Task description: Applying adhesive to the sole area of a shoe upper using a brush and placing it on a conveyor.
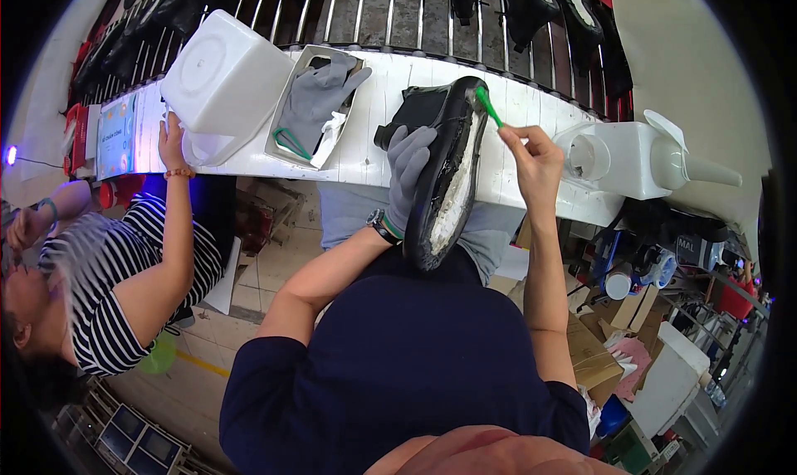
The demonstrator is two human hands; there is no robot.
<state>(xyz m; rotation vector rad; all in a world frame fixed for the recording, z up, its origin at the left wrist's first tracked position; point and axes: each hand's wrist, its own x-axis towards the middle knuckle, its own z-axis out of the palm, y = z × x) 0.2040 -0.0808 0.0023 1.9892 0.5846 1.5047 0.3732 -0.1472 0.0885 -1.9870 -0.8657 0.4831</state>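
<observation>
A black boot (430, 199) is held bottom up in front of me, its shaft resting on the white bench and its toe toward my body. The long underside shows a whitish, rough middle within a black rim. My left hand (408, 172), in a grey glove, is wrapped round the boot's side. Bare, my right hand (535, 155) pinches the handle of a small green brush (490, 108). The brush's tip meets the heel end of the underside; its bristles are too small to make out.
Left of the boot, a box (357, 114) holds grey gloves and a green-handled item. Beyond it a white plastic container (220, 73) lies near a co-worker's hand (172, 147). To the right is a white jug (627, 155). A roller conveyor (398, 19) carries black boots behind the bench (365, 172).
</observation>
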